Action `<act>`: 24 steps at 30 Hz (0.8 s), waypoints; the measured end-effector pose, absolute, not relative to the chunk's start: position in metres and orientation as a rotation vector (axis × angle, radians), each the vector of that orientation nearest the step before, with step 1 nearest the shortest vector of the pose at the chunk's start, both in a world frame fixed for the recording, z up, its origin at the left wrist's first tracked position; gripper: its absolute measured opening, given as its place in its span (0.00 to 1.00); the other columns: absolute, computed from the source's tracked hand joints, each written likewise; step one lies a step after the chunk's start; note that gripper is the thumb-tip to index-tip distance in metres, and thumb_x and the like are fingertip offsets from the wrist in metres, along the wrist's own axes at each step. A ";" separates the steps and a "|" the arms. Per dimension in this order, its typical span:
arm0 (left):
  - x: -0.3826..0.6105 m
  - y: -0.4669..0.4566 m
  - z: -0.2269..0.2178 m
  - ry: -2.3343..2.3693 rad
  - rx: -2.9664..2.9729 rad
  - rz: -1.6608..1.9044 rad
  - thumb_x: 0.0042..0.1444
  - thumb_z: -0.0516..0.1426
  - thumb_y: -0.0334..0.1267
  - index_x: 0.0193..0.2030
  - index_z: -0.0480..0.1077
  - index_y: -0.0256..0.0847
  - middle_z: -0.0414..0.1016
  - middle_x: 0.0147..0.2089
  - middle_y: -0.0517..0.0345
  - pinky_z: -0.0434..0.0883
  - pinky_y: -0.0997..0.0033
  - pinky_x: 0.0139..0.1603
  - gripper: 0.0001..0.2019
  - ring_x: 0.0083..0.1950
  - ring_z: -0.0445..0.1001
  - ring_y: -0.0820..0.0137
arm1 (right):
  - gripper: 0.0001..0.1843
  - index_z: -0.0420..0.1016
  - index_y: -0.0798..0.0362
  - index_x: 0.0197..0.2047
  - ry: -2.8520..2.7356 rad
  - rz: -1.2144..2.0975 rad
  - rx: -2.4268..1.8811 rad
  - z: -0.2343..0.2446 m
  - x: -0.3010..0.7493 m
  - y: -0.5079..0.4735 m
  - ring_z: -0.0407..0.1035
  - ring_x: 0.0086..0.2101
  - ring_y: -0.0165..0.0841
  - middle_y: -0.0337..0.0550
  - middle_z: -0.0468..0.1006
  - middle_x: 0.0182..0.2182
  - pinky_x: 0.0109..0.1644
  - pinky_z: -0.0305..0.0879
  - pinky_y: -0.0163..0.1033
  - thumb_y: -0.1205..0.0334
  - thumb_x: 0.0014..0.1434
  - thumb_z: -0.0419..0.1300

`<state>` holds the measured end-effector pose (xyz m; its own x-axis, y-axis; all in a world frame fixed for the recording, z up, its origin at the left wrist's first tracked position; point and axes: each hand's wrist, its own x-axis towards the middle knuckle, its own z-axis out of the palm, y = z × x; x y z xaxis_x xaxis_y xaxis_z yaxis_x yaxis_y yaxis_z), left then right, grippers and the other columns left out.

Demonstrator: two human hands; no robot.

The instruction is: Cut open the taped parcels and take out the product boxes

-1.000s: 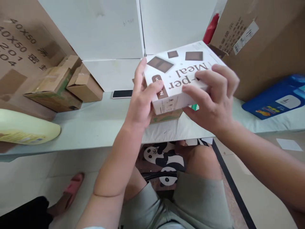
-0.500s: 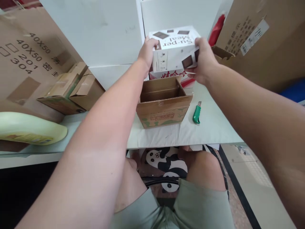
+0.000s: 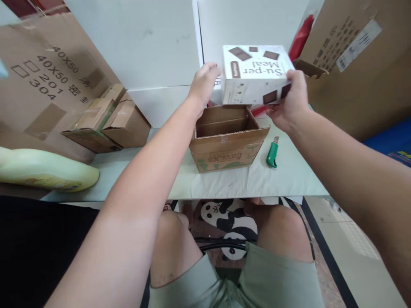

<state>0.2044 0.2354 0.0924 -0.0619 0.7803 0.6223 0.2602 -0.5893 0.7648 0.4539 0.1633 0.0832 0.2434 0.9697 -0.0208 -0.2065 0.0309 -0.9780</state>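
Observation:
My right hand [image 3: 289, 102] grips the right end of a white "Su-per Meal" box [image 3: 253, 72] with brown squares printed on it, held above the back of an open, empty brown carton [image 3: 224, 154] on the table. My left hand [image 3: 204, 83] is just off the white box's left end, its fingers curled; what they hold, if anything, is hidden. A sliver of a red-printed package [image 3: 258, 110] shows under the white box. A green-handled utility knife [image 3: 272, 154] lies right of the carton.
The pale table [image 3: 289, 179] has two small cardboard boxes [image 3: 109, 124] and a pale green curved object [image 3: 45, 169] at the left. White panels [image 3: 144, 47] stand behind. Large cardboard boxes [image 3: 353, 64], a red item [image 3: 300, 36] and a blue package [image 3: 391, 141] are at the right.
The white box went from close over the carton out to the back of the table, uncovering the carton and knife. It has since shifted right, away from my left hand.

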 end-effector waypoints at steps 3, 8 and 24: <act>0.189 0.198 0.096 1.148 1.649 1.577 0.58 0.68 0.37 0.45 0.76 0.42 0.80 0.50 0.51 0.73 0.42 0.69 0.10 0.61 0.79 0.54 | 0.25 0.71 0.49 0.55 -0.669 1.129 -1.038 0.076 0.486 0.127 0.68 0.34 0.29 0.39 0.76 0.43 0.34 0.61 0.36 0.45 0.74 0.40; 0.151 0.104 0.082 1.148 1.601 1.745 0.55 0.67 0.38 0.43 0.78 0.44 0.79 0.53 0.54 0.69 0.53 0.73 0.09 0.65 0.75 0.56 | 0.21 0.72 0.49 0.45 -0.399 0.992 -1.122 0.018 0.560 0.068 0.60 0.25 0.29 0.41 0.71 0.35 0.26 0.53 0.36 0.48 0.68 0.42; 0.111 -0.028 -0.097 1.509 0.691 1.877 0.47 0.59 0.41 0.28 0.68 0.41 0.68 0.30 0.60 0.64 0.72 0.35 0.06 0.33 0.68 0.72 | 0.16 0.71 0.46 0.45 -0.028 0.868 -1.045 -0.078 0.589 -0.020 0.71 0.34 0.28 0.37 0.73 0.39 0.29 0.70 0.31 0.47 0.63 0.49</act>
<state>0.1110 -0.0281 -0.0974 -0.6671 0.7448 0.0153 -0.1454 -0.1503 0.9779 0.5895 -0.0198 -0.0784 0.6777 0.6368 -0.3678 -0.6121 0.2113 -0.7620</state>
